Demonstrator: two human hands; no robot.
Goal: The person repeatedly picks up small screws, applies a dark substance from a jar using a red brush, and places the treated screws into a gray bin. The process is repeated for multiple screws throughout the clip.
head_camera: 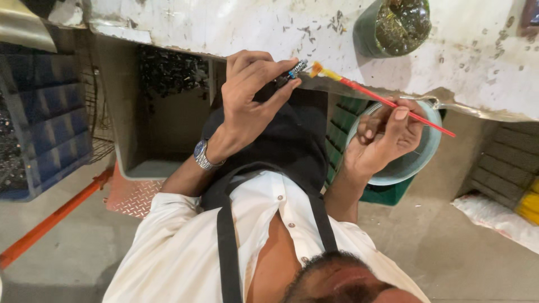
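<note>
A small metal part point(292, 72) is pinched in the left hand point(250, 95), fingers closed round it, just below the edge of the worn white tabletop point(236, 22). It is seen as a short, dark piece with a ribbed silvery tip and a touch of blue; finer detail cannot be made out. It is judged light and rigid, small enough to slip, so a firm grip on the dark body is called for, with the tip left free.

A thin red paintbrush point(393, 105) is held in the right hand point(382, 140), fingers narrowed on the handle, thumb laid along it. Its orange bristle tip point(316, 69) is brought just beside the part's tip; whether they touch cannot be told. The brush is judged light, its slim handle stiff, the bristles soft; it is best held towards the rear of the handle, as here.

A pale round bowl point(429, 148) is seen under the right hand, over a green crate point(387, 193). A dark green pot point(393, 25) of dark liquid is set on the tabletop. A wristwatch point(202, 156) is worn on the left wrist. A blue crate point(45, 123) is stood at the left.
</note>
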